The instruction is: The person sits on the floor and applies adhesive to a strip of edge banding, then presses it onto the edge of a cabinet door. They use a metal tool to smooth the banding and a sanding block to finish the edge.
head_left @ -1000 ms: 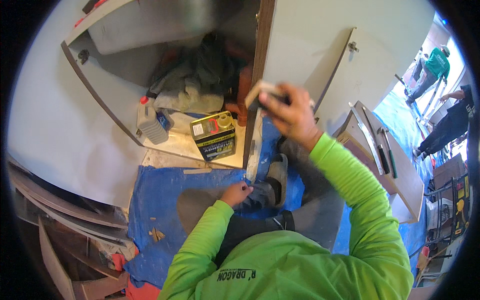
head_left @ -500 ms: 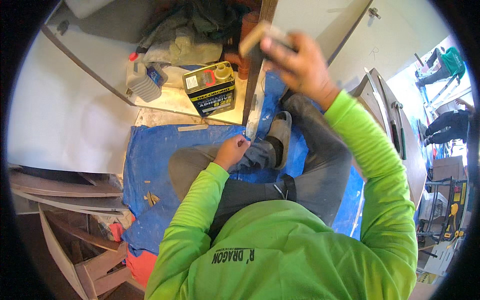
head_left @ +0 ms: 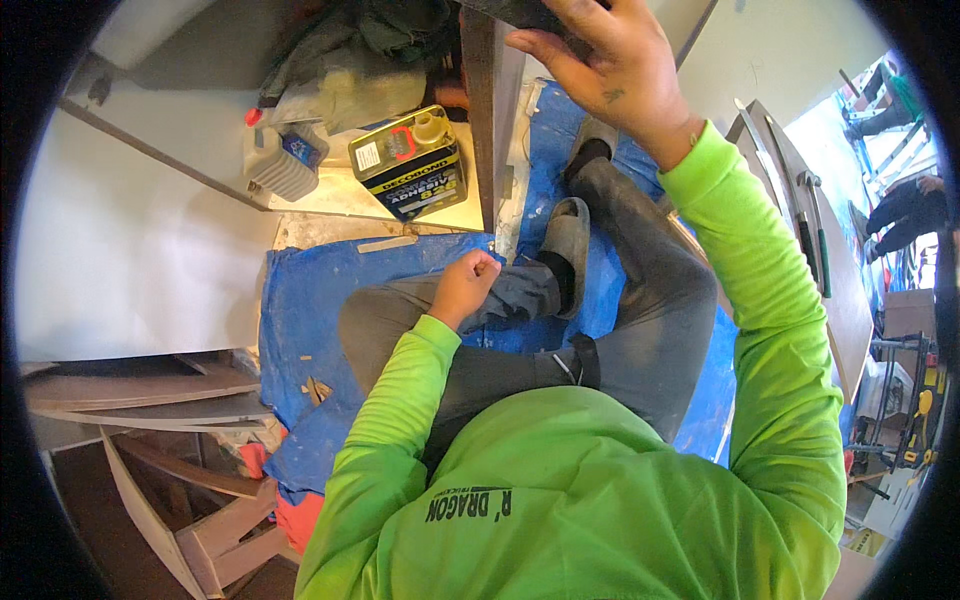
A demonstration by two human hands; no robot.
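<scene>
My right hand (head_left: 630,75) is raised at the top, its fingers closed around a dark-sided block (head_left: 540,14) at the upper end of a brown upright panel edge (head_left: 482,120). The picture's top edge cuts off part of the block, and I cannot tell whether it touches the panel. My left hand (head_left: 466,290) is loosely closed and rests over my bent leg (head_left: 520,295), with nothing seen sticking out of it. Beyond it a black and yellow adhesive can (head_left: 410,170) stands inside the cabinet, beside a pale ribbed jug (head_left: 280,165) with a red cap.
A blue sheet (head_left: 310,345) covers the floor under my legs. Curved wooden pieces (head_left: 150,390) are piled at the left. On the right a hammer (head_left: 815,230) lies on a board (head_left: 835,300). Another person (head_left: 905,210) is at the far right. Cloths (head_left: 345,60) fill the cabinet's back.
My right hand has moved up with the block, toward the upright panel's top end. My left hand stays over my leg. The view has shifted slightly.
</scene>
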